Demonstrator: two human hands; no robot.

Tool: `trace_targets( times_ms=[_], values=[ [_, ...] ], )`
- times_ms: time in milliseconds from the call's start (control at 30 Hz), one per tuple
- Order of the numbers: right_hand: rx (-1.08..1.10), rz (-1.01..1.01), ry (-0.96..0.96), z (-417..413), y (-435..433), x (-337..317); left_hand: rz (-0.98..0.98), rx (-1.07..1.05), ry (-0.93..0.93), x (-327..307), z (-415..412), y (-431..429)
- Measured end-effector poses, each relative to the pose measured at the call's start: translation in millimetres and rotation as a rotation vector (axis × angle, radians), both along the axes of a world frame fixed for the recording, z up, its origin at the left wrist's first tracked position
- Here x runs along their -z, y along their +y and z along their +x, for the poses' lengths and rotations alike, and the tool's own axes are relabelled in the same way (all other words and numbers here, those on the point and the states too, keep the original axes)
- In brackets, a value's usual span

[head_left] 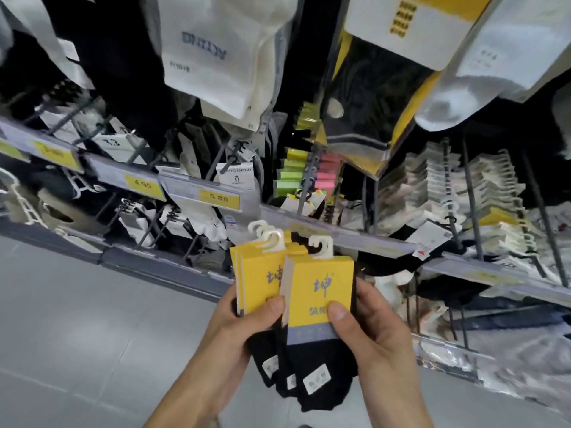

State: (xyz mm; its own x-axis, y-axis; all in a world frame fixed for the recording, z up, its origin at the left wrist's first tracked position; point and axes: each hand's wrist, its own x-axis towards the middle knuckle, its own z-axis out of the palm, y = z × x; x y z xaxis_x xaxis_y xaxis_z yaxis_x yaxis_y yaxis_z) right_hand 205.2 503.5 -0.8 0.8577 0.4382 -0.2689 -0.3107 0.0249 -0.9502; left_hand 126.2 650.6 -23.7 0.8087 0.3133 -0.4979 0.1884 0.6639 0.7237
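Note:
I hold several packs of black socks with yellow card sleeves and white plastic hooks, low in the middle of the head view. My left hand (238,332) grips the rear packs (256,279), thumb on the yellow card. My right hand (374,338) holds the front pack (321,291), thumb pressed on its yellow card, fingers behind it. The black sock toes (318,375) hang down between my hands, each with a small white label.
A shop display rack (340,236) stands in front, with metal pegs carrying white, black and neon-labelled sock packs. Yellow price tags (219,197) run along the rails. Larger sock packs (222,57) hang overhead. Grey floor tiles (77,335) lie at the lower left.

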Motion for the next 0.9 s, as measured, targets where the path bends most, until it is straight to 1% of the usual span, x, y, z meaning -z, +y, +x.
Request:
trace_targets(
  times_ms=[100,267,467,600,767,833,900],
  values=[
    [-0.014,-0.036,0.002,-11.5,9.1,7.2,-0.021,-0.02,0.026,11.3,-11.5,7.6],
    [0.019,-0.069,0.022,-23.3,21.7,16.2,0.016,-0.023,0.082,22.1,-21.0,20.4],
    [0.017,-0.057,0.033,-28.7,48.4,9.2,0.095,0.01,0.038,15.8,-18.4,47.1],
    [0.028,-0.035,0.012,-25.5,65.8,-9.7,0.196,-0.025,-0.004,-2.0,-9.8,60.8],
    [0.045,-0.015,-0.069,-17.1,70.4,-40.5,0.336,-0.002,-0.133,-42.5,1.8,70.8],
    [0.042,-0.012,-0.105,-15.0,68.4,-53.0,0.397,-0.006,-0.136,-59.9,5.5,71.5],
    [0.044,-0.006,-0.116,-14.1,66.5,-62.4,0.417,-0.015,-0.124,-72.5,7.8,71.5]
  ],
)
